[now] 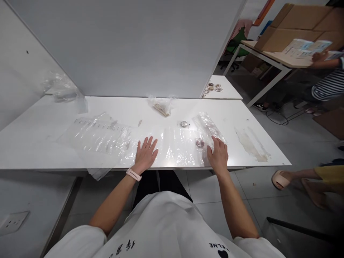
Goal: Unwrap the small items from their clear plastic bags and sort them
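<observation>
My left hand [146, 154] lies flat, fingers spread, on a clear plastic sheet [174, 145] stretched along the table's front edge. Near the sheet's right end, my right hand [219, 154] rests with thumb and fingers apart; its fingertips are by a crumpled clear plastic strip [208, 125]. Just left of that hand, a small reddish-brown round piece [200, 143] appears in or under the plastic; I cannot tell which. Farther back is a silvery round piece [184, 124]. Flat clear plastic bags [99, 134] with a row of dark marks lie left of my left hand.
A clear bag with brownish pieces [161, 108] sits against the grey upright panel [139, 46]. More crumpled plastic [63, 87] lies back left. Small wrapped pieces [215, 87] are beyond the panel. At right are cardboard boxes [298, 27] on another table, and other people.
</observation>
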### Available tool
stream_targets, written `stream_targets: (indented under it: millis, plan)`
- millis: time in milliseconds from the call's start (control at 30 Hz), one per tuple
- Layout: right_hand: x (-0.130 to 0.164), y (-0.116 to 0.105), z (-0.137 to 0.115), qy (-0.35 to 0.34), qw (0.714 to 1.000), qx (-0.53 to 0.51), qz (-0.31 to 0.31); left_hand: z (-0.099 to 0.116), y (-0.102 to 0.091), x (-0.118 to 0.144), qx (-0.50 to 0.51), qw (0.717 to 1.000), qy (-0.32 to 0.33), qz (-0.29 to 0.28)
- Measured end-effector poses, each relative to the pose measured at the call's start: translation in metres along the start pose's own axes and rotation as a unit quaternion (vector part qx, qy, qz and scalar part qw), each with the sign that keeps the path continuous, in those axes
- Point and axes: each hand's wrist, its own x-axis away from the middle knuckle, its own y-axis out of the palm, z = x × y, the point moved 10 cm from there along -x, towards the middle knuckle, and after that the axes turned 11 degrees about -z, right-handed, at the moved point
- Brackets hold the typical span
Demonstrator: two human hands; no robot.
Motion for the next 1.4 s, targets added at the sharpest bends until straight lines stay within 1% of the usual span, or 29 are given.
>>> stream_targets:
  millis: [33,67,100,167,233,300,367,433,500,600,667,733,800,867,900,967,1067,1200,1300,1367,1400]
  plan:
    - [0.005,-0.006,-0.007,-0.019,0.999,0.018,0.031,-0.001,-0.001,0.0,-0.002,1.0,0.001,0.0]
    - [0.009,-0.008,-0.017,-0.044,0.998,0.027,0.047,-0.002,-0.001,0.0,-0.003,1.0,0.001,-0.001]
    - [0.012,-0.006,-0.028,-0.071,0.996,0.029,0.045,-0.002,-0.001,0.001,-0.003,1.0,0.001,-0.002]
    - [0.013,0.007,-0.05,-0.125,0.991,0.045,0.001,-0.002,-0.002,0.001,-0.005,1.0,0.0,-0.003]
    - [0.011,0.027,-0.063,-0.155,0.981,0.095,-0.066,-0.002,-0.002,0.002,-0.009,1.0,0.0,-0.001]
    - [0.005,0.043,-0.059,-0.141,0.97,0.15,-0.126,-0.003,-0.003,0.003,-0.014,1.0,-0.002,0.004]
    - [-0.004,0.05,-0.042,-0.099,0.964,0.183,-0.164,-0.004,-0.003,0.005,-0.015,1.0,-0.004,0.006]
    - [-0.015,0.049,-0.028,-0.074,0.963,0.189,-0.18,-0.005,-0.003,0.006,-0.014,1.0,-0.007,0.006]
    - [-0.028,0.042,-0.028,-0.083,0.966,0.169,-0.174,-0.005,-0.003,0.007,-0.013,1.0,-0.009,0.004]
    - [-0.056,0.029,-0.052,-0.116,0.975,0.127,-0.14,-0.004,-0.003,0.007,-0.015,1.0,-0.008,0.008]
    - [-0.078,0.028,-0.075,-0.126,0.976,0.124,-0.123,-0.004,-0.003,0.007,-0.016,1.0,-0.005,0.013]
    - [-0.099,0.04,-0.097,-0.137,0.971,0.144,-0.132,-0.004,-0.003,0.008,-0.015,1.0,-0.004,0.016]
    - [-0.114,0.063,-0.115,-0.158,0.957,0.173,-0.173,-0.005,-0.003,0.008,-0.014,1.0,-0.003,0.018]
    - [-0.121,0.085,-0.126,-0.179,0.938,0.201,-0.22,-0.005,-0.004,0.009,-0.014,1.0,-0.005,0.019]
    - [-0.123,0.093,-0.128,-0.186,0.929,0.215,-0.237,-0.006,-0.004,0.009,-0.015,1.0,-0.007,0.019]
    - [-0.125,0.104,-0.129,-0.19,0.918,0.238,-0.254,-0.006,-0.005,0.009,-0.016,1.0,-0.007,0.018]
    - [-0.129,0.111,-0.13,-0.195,0.911,0.255,-0.258,-0.005,-0.006,0.009,-0.011,1.0,-0.004,0.024]
    - [-0.142,0.117,-0.132,-0.208,0.91,0.241,-0.266,-0.005,-0.007,0.012,0.004,0.999,0.011,0.044]
    - [-0.164,0.111,-0.126,-0.216,0.914,0.214,-0.267,-0.004,-0.009,0.014,0.01,0.997,0.025,0.067]
    - [-0.188,0.095,-0.112,-0.204,0.929,0.181,-0.251,-0.004,-0.011,0.015,0.011,0.996,0.032,0.081]
    - [-0.204,0.082,-0.101,-0.18,0.943,0.156,-0.23,-0.004,-0.012,0.015,0.011,0.996,0.034,0.086]
